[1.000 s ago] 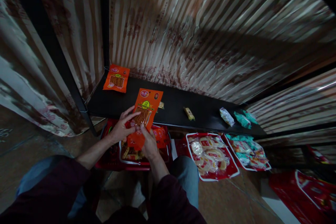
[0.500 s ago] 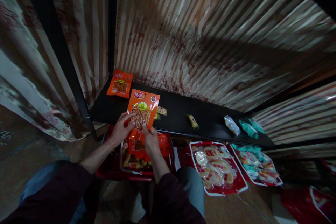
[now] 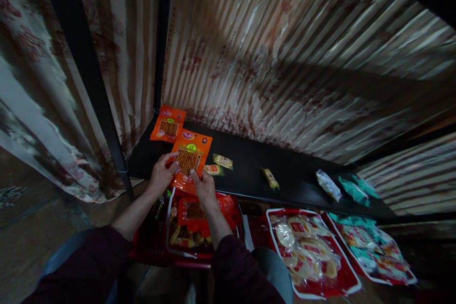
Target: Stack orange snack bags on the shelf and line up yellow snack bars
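Between both hands I hold an orange snack packet (image 3: 189,156) with a clear window showing brown sticks. My left hand (image 3: 162,174) grips its left edge, thumb on the front. My right hand (image 3: 204,188) pinches its lower right side. Just behind it, a similar orange packet (image 3: 168,124) lies at the left end of the black shelf (image 3: 245,152). Below my hands, a red basket (image 3: 149,242) contains more orange packets (image 3: 194,214) and small yellow-wrapped snacks. Two small wrapped snacks (image 3: 223,161) rest on the shelf right of the held packet.
Farther along the shelf are another small yellow snack (image 3: 270,178), a white packet (image 3: 328,185) and teal packets (image 3: 354,191). Red baskets of round clear-wrapped snacks (image 3: 309,247) and teal-and-white packets (image 3: 377,247) stand at the right. A black post (image 3: 98,76) rises at the left, before patterned curtains.
The held packet has moved left and back, closer to the packet on the shelf, with both hands still on it. The view has shifted, so the shelf and baskets appear lower and farther right.
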Motion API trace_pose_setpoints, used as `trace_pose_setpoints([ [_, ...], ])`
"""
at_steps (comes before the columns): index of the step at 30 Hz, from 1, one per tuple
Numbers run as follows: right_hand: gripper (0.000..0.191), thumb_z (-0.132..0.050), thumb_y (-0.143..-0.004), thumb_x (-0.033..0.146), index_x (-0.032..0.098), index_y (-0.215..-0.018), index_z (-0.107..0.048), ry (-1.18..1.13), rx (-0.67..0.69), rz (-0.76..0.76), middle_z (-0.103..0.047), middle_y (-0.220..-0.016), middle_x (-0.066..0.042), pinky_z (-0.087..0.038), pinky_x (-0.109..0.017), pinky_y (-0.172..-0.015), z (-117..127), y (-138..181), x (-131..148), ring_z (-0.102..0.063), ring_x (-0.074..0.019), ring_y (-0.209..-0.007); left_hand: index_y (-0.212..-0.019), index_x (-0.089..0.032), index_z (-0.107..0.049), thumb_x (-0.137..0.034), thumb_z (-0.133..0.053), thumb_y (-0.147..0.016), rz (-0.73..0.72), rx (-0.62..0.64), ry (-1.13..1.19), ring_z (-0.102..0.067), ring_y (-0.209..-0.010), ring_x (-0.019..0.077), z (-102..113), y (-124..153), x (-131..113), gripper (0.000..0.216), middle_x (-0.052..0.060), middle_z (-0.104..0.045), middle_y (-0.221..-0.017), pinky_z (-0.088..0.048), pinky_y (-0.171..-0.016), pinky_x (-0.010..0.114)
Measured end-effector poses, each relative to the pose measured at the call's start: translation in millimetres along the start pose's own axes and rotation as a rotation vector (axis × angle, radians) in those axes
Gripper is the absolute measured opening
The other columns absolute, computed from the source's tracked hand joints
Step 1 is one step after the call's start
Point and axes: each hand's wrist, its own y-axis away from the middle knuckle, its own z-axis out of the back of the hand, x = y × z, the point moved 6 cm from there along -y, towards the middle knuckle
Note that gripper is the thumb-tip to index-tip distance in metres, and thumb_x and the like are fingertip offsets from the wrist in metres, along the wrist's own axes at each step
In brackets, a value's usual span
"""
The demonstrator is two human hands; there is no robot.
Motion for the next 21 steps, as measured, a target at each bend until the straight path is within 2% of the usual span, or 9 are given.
trace_pose_setpoints([
  [4, 0.026, -0.062, -0.072, 0.036, 0.019, -0.091, -0.062, 0.019, 0.027, 0.04, -0.069, -0.086, 0.0, -0.05, -0.03, -0.079, -8, -15, 2, -0.062, -0.0158, -0.078, -0.103, -0.019, -0.066, -0.032, -0.066, -0.069, 0.064, -0.066, 0.047, -0.062, -0.096, 0.0217, 8, -11, -3, 0.037, 0.006, -0.066, -0.101, -0.047, -0.09, 0.038],
  [9, 0.026, -0.06, -0.07, 0.037, 0.019, -0.087, -0.059, 0.06, 0.018, 0.016, -0.065, -0.073, 0.002, -0.049, -0.025, -0.065, -15, -31, 1, -0.058, -0.0133, -0.066, -0.102, -0.019, -0.066, -0.031, -0.067, -0.066, 0.119, -0.109, 0.11, -0.062, -0.076, 0.0172, 14, -22, -10, 0.038, 0.003, -0.068, -0.087, -0.05, -0.075, 0.032],
  [13, 0.027, -0.06, -0.067, 0.042, 0.019, -0.081, -0.058, 0.078, 0.007, 0.002, -0.062, -0.067, 0.003, -0.045, -0.022, -0.051, -21, -44, -1, -0.053, -0.011, -0.056, -0.102, -0.019, -0.066, -0.032, -0.067, -0.065, 0.159, -0.141, 0.143, -0.06, -0.068, 0.0147, 20, -31, -5, 0.04, 0.001, -0.066, -0.079, -0.05, -0.066, 0.029],
  [16, 0.028, -0.06, -0.066, 0.042, 0.018, -0.079, -0.057, 0.078, 0.004, -0.007, -0.06, -0.065, 0.003, -0.04, -0.02, -0.042, -28, -54, -2, -0.047, -0.0092, -0.049, -0.098, -0.019, -0.068, -0.03, -0.067, -0.064, 0.125, -0.173, 0.154, -0.062, -0.077, 0.0158, 27, -37, -4, 0.036, 0.002, -0.068, -0.087, -0.05, -0.074, 0.03],
  [21, 0.029, -0.06, -0.062, 0.042, 0.018, -0.079, -0.059, 0.081, -0.009, -0.043, -0.059, -0.063, 0.004, -0.038, -0.02, -0.038, -38, -69, -8, -0.046, -0.0089, -0.047, -0.088, -0.021, -0.07, -0.024, -0.067, -0.064, 0.08, -0.241, 0.168, -0.061, -0.101, 0.0206, 38, -42, -10, 0.024, 0.004, -0.068, -0.104, -0.046, -0.093, 0.036],
])
